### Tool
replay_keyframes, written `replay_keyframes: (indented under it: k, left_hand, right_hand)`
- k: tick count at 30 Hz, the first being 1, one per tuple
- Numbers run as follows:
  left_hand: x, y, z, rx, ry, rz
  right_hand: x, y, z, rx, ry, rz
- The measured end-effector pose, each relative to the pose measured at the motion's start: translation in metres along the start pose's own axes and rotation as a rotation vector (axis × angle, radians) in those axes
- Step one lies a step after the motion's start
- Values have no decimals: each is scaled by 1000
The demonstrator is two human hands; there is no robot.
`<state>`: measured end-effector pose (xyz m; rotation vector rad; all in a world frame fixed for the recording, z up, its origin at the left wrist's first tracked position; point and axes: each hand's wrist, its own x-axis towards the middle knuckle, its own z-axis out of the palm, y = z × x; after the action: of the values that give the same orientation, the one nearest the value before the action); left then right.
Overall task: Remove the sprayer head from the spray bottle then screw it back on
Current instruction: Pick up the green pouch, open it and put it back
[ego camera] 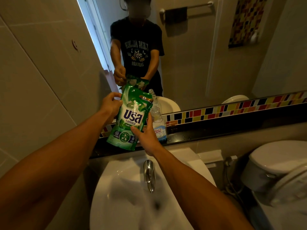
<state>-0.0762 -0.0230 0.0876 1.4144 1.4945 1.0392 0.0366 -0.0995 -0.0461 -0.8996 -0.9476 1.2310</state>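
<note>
I hold a green detergent refill pouch (131,118) upright above the dark shelf (207,131) under the mirror. My left hand (110,105) grips its upper left edge. My right hand (147,135) grips its lower right side. Just behind the pouch, to the right, a clear plastic bottle (158,120) with a blue-and-white label stands on the shelf. Its neck is bare, with no sprayer head on it. No sprayer head shows anywhere in the head view.
A white basin (123,193) with a chrome tap (149,175) lies below my arms. A toilet (279,165) and hose stand at the right. The mirror (216,55) above the shelf reflects a person holding the pouch. Tiled wall closes the left.
</note>
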Motion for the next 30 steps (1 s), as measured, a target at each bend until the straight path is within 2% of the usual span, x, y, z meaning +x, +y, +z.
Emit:
replay_keyframes:
  k: [12,19,30]
  left_hand:
    - [0,6,0,130,-55,20]
    - [1,17,4,203,-51,53]
    - [-2,28,8,240,-63,53]
  right_hand:
    - [-2,-2,1,57,-5,16]
    - [-2,-9,1,113,-24,109]
    - [-2,-12,6,158,-18,124]
